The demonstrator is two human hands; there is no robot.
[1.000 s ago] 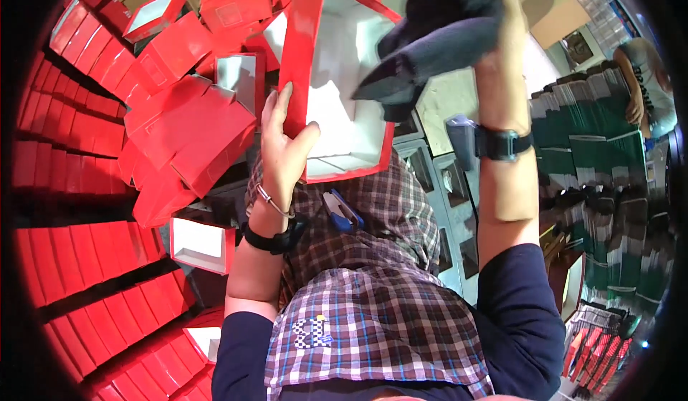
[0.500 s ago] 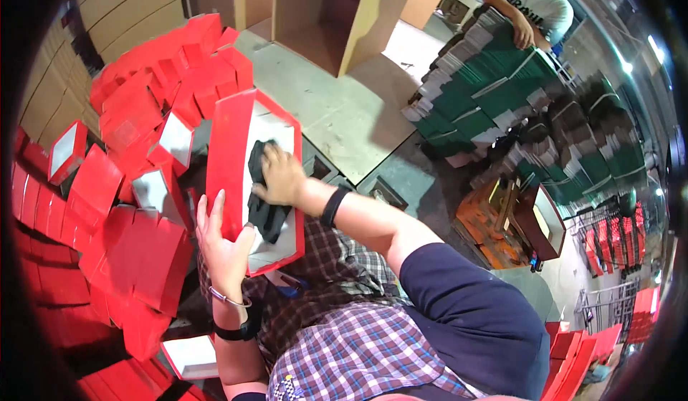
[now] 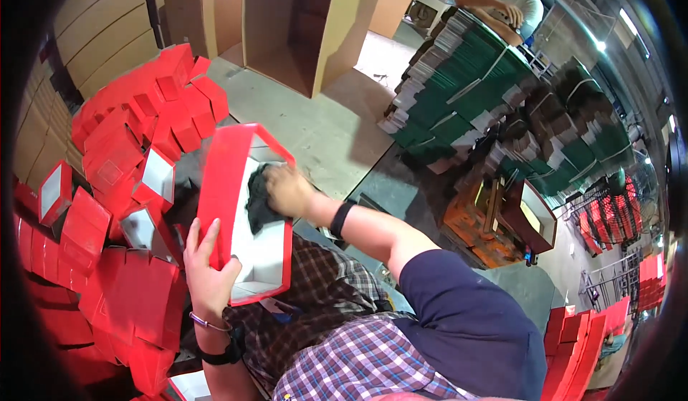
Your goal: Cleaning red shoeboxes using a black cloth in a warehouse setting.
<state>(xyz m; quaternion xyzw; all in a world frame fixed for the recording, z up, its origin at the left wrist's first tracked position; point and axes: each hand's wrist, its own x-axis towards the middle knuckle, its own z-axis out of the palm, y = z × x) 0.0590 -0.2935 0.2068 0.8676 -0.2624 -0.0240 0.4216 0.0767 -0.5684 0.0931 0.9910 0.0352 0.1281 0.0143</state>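
A long open box point(image 3: 226, 200), red outside and white inside, is tilted in front of my body. My left hand point(image 3: 208, 275) grips its near left edge, thumb over the rim and fingers against the red outer side. Inside the box, a crumpled black cloth point(image 3: 259, 204) lies against the white lining. My right hand point(image 3: 290, 189) is closed over that cloth, fingers curled into it and slightly blurred. The lower part of the white interior shows bare.
Many red boxes point(image 3: 132, 293) are piled to my left. A large open cardboard carton point(image 3: 287, 35) stands ahead. Bundled green sheets point(image 3: 466, 78) are stacked far right, a person point(image 3: 502, 3) leaning on them. Nearer are an orange-brown crate point(image 3: 476, 222) and more red boxes point(image 3: 573, 351).
My right hand has gone from lying flat on the cloth to bunching it toward the box's far end. The cloth is more crumpled. My left hand keeps its hold while the view shifts.
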